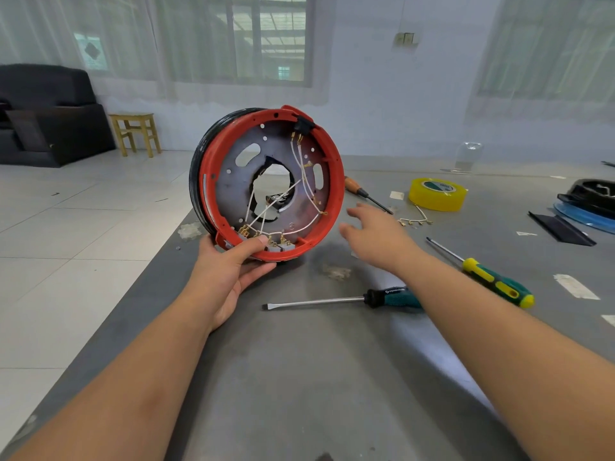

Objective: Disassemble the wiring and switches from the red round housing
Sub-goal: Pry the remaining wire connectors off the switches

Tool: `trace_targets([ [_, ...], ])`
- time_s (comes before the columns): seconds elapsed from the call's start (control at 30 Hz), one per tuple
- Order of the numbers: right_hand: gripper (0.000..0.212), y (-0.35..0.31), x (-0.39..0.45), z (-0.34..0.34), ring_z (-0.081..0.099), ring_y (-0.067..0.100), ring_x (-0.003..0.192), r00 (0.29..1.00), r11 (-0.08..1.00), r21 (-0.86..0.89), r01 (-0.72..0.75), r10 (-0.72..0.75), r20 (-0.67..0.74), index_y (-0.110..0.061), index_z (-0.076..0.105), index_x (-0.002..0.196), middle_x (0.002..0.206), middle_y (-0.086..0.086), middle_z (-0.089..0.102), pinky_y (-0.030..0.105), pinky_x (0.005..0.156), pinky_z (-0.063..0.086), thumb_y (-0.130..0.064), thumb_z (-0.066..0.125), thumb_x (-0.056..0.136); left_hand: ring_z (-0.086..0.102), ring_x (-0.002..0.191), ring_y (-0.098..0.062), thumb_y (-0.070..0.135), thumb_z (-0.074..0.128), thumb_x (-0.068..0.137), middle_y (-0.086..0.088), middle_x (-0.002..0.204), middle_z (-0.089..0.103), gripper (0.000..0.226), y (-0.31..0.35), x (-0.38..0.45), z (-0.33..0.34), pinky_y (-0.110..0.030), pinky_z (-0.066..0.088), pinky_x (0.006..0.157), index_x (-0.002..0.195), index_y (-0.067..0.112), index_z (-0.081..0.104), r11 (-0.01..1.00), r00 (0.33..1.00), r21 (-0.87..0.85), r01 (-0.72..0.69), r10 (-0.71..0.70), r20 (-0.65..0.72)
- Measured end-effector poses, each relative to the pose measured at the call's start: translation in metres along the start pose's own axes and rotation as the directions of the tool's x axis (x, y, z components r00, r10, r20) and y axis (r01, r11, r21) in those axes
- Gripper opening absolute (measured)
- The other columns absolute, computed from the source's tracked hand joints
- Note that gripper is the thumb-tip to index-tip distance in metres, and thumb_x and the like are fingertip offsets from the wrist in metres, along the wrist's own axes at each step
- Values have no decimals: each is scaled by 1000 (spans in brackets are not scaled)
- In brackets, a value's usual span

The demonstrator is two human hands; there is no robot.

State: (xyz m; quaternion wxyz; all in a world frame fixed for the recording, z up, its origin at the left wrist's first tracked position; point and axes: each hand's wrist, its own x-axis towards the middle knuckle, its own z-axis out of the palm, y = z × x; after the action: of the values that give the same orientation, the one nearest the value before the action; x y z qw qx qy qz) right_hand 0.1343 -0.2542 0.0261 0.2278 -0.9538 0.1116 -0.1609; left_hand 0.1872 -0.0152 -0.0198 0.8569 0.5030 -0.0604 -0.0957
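Note:
The red round housing [336, 181] stands on edge on the grey table, its open side facing me. White wires [304, 168] with brass terminals cross its grey inner plate. A black switch [303, 123] sits at the top rim and grey switches [281, 246] line the bottom rim. My left hand [233, 271] grips the housing's bottom edge, thumb hooked over the rim. My right hand [376, 232] hovers just right of the housing, fingers spread and holding nothing. A loose bundle of wires with terminals [416, 221] lies on the table beyond it.
A flat screwdriver with a teal handle [336, 301] lies under my right forearm. A green-yellow screwdriver [489, 276] and a wooden-handled one [364, 194] lie to the right. Yellow tape [437, 194] and black and blue parts [585, 202] sit far right. The table's left edge [139, 281] drops to tiled floor.

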Motion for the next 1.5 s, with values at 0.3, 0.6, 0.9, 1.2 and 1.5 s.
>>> trace_targets([
  [0.3, 38, -45, -45, 52, 66, 22, 112, 992, 760, 642, -104, 125, 12, -37, 59, 117, 116, -7, 70, 49, 101, 52, -62, 51, 89, 79, 96, -40, 20, 83, 84, -18, 112, 79, 50, 7, -11, 2, -32, 64, 67, 123, 14, 52, 993, 987, -21, 117, -114, 111],
  [0.6, 29, -39, -41, 48, 77, 19, 88, 976, 494, 867, -73, 213, -39, -28, 65, 110, 92, -2, 78, 39, 80, 64, -38, 62, 83, 79, 98, -39, 51, 82, 74, -19, 112, 79, 62, 9, -15, 5, -27, 63, 66, 120, 11, 70, 969, 958, 185, 161, -198, 207],
  [0.9, 54, -39, -39, 43, 72, 18, 102, 971, 626, 778, -55, 215, -104, -32, 57, 134, 119, -1, 72, 43, 88, 61, -39, 60, 80, 78, 103, -35, 34, 83, 79, -21, 115, 78, 53, 11, -14, 0, -29, 64, 73, 121, 3, 72, 962, 943, 169, 213, -248, 223],
  [1.2, 38, -36, -40, 44, 71, 11, 93, 972, 697, 716, -23, 184, -148, -34, 62, 123, 113, -12, 72, 41, 84, 62, -34, 58, 85, 78, 100, -37, 30, 80, 80, -32, 109, 75, 50, 12, -8, 0, -32, 65, 70, 116, -5, 73, 925, 910, 223, 308, -355, 216],
  [1.5, 17, -37, -39, 46, 70, 15, 92, 976, 746, 666, -21, 160, -148, -36, 64, 105, 97, -16, 69, 42, 84, 62, -29, 59, 91, 78, 102, -36, 22, 78, 82, -27, 116, 76, 45, 11, -5, -7, -32, 65, 69, 117, -6, 69, 933, 900, 131, 336, -359, 247],
])
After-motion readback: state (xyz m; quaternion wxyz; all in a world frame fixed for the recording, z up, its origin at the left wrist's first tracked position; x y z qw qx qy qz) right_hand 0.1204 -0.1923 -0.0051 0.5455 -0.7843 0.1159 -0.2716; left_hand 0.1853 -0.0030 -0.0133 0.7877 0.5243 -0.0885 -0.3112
